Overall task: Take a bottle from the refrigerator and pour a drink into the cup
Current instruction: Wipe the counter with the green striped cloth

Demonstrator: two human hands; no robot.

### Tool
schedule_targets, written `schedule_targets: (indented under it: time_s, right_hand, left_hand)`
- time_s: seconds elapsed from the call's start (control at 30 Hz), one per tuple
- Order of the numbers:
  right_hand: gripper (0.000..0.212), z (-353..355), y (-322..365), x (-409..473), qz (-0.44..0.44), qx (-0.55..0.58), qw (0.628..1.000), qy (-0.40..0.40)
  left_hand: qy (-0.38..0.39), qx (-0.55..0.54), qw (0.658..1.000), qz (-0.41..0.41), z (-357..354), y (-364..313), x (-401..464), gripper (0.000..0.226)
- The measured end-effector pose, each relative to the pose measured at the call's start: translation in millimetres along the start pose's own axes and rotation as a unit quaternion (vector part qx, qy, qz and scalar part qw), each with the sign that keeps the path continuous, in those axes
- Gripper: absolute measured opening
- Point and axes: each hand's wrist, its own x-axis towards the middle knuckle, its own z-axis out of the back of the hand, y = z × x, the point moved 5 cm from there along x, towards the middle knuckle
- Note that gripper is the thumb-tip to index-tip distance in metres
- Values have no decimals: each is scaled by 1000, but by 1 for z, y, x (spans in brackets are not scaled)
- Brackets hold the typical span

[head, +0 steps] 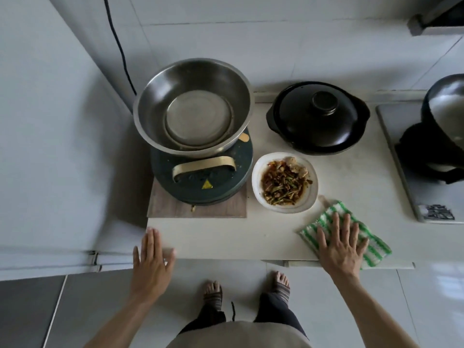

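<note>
left hand [150,266]: i see it flat and spread, fingers straight, lying at the near left corner of the counter [226,237], holding nothing.
right hand [341,244]: spread wide, palm down, pressing on the cloth [371,244]; fingers straight, not curled round it.
cloth: green and white stripes, at the counter's near edge, under my right hand and sticking out past its right side.
fridge [50,146]: the big white body to the left of my left hand, door closed as far as i can tell; a hinge shows just left of that hand.
bottle: i cannot see one; nothing in either hand.
cup: i cannot see one on the counter.
plate [285,182]: white, with cooked food, just beyond my right hand and a little to its left, near the cloth's far corner.
steel bowl [193,106]: beyond my left hand, sitting tilted on a dark round cooker [203,177] with a brass handle.
board [195,209]: wooden, under the cooker, between it and my left hand.
black pot [317,118]: lid on, beyond the plate, well beyond my right hand.
wok [444,106]: far right of my right hand, partly cut by the frame edge.
cord [118,43]: black, running down the wall behind the steel bowl.
feet [247,290]: in sandals on the tile floor, between my two arms.
</note>
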Motion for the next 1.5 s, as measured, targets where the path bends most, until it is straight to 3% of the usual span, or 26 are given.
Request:
schedule_targets:
  time_s: [0.13, 0.3, 0.47, 0.67, 0.73, 0.87, 0.97, 1.1, 1.2, 1.3, 1.43, 1.5]
  right_hand:
    - [72, -6, 14, -15, -34, -8, 999, 18]
    - [70, -24, 60, -53, -7, -10, 1000, -5]
    - [65, -48, 152, -98, 95, 20, 994, -40]
    - [61, -98, 303, -175, 274, 69, 959, 8]
    - [61, -103, 333, -187, 290, 72, 954, 22]
    - [58, -100, 329, -177, 340, 64, 938, 21]
    - [55, -89, 288, -159, 370, 73, 926, 29]
    - [55, -57, 167, -119, 293, 48, 955, -4]
    - [57, -22, 56, -78, 141, 48, 989, -27]
    - [72, 7, -16, -44, -4, 70, 997, -30]
    - [71, 5, 6, -37, -106, 86, 989, -50]
    - [68, -13, 53, -57, -68, 68, 995, -38]
  left_hand:
    - [5, -38, 999, -2, -9, 8, 2, 88]
    - [12, -57, 998, 2, -12, 12, 2, 85]
    - [29, -57, 998, 2, -13, 12, 3, 83]
    - [34, -47, 998, 0, -10, 10, 4, 79]
    - [38, -27, 999, 1, -7, 10, 3, 76]
    - [34, -11, 999, 6, -7, 14, 1, 75]
    - [30, -21, 999, 3, -9, 14, 0, 78]
    - [26, -27, 999, -7, -12, 12, -1, 81]
    - [26, -42, 999, 0, -12, 12, 0, 80]
    - [18, -41, 999, -2, -11, 9, 0, 79]
    - [16, -67, 998, -1, -10, 9, 1, 80]
    - [8, -103, 995, -6, -6, 11, 3, 75]
